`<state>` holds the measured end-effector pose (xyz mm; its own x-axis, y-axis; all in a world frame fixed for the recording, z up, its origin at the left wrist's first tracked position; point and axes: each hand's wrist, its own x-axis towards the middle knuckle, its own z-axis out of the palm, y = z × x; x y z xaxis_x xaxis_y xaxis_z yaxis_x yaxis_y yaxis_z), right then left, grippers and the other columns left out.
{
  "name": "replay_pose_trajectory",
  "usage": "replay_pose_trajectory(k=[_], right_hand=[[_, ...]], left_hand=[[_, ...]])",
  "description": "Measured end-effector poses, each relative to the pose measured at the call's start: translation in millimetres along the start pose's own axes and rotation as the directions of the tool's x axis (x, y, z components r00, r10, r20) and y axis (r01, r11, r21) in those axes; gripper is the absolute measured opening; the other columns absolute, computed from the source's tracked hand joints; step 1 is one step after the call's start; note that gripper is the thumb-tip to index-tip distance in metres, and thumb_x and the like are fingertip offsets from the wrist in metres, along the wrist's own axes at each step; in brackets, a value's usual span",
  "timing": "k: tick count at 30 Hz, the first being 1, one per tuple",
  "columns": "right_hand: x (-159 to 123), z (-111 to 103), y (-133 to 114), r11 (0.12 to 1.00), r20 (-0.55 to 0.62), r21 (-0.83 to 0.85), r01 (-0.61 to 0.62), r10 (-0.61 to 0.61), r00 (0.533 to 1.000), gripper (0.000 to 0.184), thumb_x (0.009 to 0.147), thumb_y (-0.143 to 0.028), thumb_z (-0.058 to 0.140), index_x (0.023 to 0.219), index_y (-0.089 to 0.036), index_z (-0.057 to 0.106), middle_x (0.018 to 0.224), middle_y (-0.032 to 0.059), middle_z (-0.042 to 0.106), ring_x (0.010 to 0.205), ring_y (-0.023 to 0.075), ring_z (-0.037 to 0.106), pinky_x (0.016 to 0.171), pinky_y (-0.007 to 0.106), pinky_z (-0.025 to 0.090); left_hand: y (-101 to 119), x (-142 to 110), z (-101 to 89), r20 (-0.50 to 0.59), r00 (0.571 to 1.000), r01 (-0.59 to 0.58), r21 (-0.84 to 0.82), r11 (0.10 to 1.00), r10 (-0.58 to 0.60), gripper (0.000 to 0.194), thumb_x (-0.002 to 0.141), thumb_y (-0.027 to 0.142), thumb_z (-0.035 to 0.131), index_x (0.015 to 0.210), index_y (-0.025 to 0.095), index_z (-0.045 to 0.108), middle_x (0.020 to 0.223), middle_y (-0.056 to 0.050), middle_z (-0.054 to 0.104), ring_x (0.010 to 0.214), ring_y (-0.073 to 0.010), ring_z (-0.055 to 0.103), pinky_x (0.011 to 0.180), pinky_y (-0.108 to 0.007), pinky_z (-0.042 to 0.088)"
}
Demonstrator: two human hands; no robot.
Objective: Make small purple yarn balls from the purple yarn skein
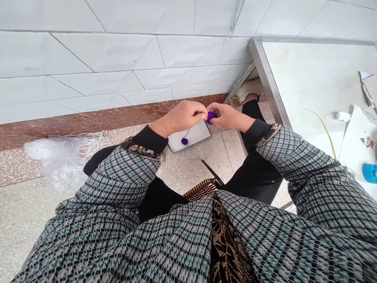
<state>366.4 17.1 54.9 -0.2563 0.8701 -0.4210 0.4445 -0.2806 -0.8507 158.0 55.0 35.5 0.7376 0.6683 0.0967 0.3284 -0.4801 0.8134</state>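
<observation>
My left hand (184, 116) and my right hand (228, 117) meet in front of me, both with fingers pinched together on a small purple bead (211, 116). A thin pale cord runs down from my left hand to a second purple bead (184, 140) that hangs over a white card (197, 135) lying on the floor. My sleeves are a grey checked knit with black cuffs.
A white table (306, 78) with a metal edge stands to my right, with a yellow cord (325, 127), paper scraps and a blue object (370, 173) on it. A clear plastic bag (59, 157) lies on the floor at left, by the tiled wall. A woven seat (202, 188) shows between my legs.
</observation>
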Motion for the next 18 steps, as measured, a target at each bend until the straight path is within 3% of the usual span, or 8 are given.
replay_pose_trajectory(k=[2, 4, 7, 10, 15, 18], right_hand=[[-4.5, 0.9, -5.2, 0.997, 0.091, 0.082, -0.006, -0.001, 0.996, 0.036, 0.077, 0.013, 0.071, 0.094, -0.018, 0.061, 0.081, -0.0048, 0.064, 0.056, 0.0051, 0.055, 0.051, 0.018, 0.048], [-8.2, 0.4, -11.3, 0.977, 0.124, 0.214, -0.019, -0.008, 0.992, 0.035, 0.079, 0.009, 0.073, 0.097, -0.018, 0.061, 0.087, -0.0031, 0.067, 0.061, 0.0059, 0.060, 0.058, 0.019, 0.055], [-9.8, -2.3, -18.3, 0.919, 0.086, 0.393, -0.016, -0.019, 0.996, 0.034, 0.082, 0.001, 0.077, 0.104, -0.018, 0.060, 0.088, -0.0029, 0.068, 0.068, 0.0071, 0.065, 0.069, 0.020, 0.062], [-5.8, -6.0, -17.6, 0.870, 0.023, 0.493, 0.010, -0.024, 0.999, 0.035, 0.085, -0.006, 0.080, 0.108, -0.019, 0.057, 0.087, -0.0039, 0.066, 0.072, 0.0075, 0.069, 0.073, 0.021, 0.063], [5.6, -9.6, -1.2, 0.925, -0.127, 0.375, 0.066, -0.019, 0.992, 0.039, 0.085, -0.006, 0.084, 0.105, -0.021, 0.054, 0.084, -0.0039, 0.064, 0.070, 0.0089, 0.067, 0.065, 0.019, 0.061], [4.1, -8.2, 2.4, 0.986, -0.109, 0.167, -0.012, 0.031, 0.994, 0.043, 0.078, 0.008, 0.082, 0.096, -0.020, 0.055, 0.078, -0.0040, 0.062, 0.061, 0.0087, 0.061, 0.053, 0.018, 0.054]], left_hand=[[-7.7, 2.0, -4.2, -0.120, 0.990, 0.083, 0.023, 0.996, -0.080, 0.025, 0.091, 0.028, 0.057, 0.086, 0.016, 0.078, 0.079, -0.004, 0.075, 0.076, -0.0172, 0.064, 0.077, -0.031, 0.050], [-15.1, 4.5, -4.3, -0.174, 0.974, 0.149, 0.029, 0.988, -0.142, 0.024, 0.092, 0.028, 0.057, 0.083, 0.016, 0.076, 0.075, -0.003, 0.073, 0.073, -0.0170, 0.062, 0.074, -0.030, 0.050], [-19.6, 7.3, 3.5, -0.158, 0.974, 0.166, 0.007, 0.986, -0.163, 0.024, 0.093, 0.030, 0.058, 0.085, 0.017, 0.076, 0.075, -0.003, 0.074, 0.073, -0.0170, 0.062, 0.072, -0.029, 0.048], [-14.0, 7.5, 14.0, -0.066, 0.992, 0.108, -0.019, 0.994, -0.109, 0.023, 0.094, 0.031, 0.059, 0.091, 0.017, 0.077, 0.083, -0.004, 0.077, 0.077, -0.0175, 0.065, 0.076, -0.029, 0.049], [2.4, 3.1, 15.9, 0.148, 0.989, 0.026, -0.013, 1.000, -0.024, 0.024, 0.094, 0.027, 0.056, 0.084, 0.017, 0.075, 0.083, -0.004, 0.077, 0.073, -0.0150, 0.064, 0.078, -0.029, 0.050], [5.7, 1.2, 6.9, 0.115, 0.993, 0.010, -0.002, 1.000, -0.010, 0.023, 0.093, 0.028, 0.057, 0.082, 0.017, 0.074, 0.081, -0.004, 0.075, 0.074, -0.0154, 0.063, 0.077, -0.030, 0.049]])
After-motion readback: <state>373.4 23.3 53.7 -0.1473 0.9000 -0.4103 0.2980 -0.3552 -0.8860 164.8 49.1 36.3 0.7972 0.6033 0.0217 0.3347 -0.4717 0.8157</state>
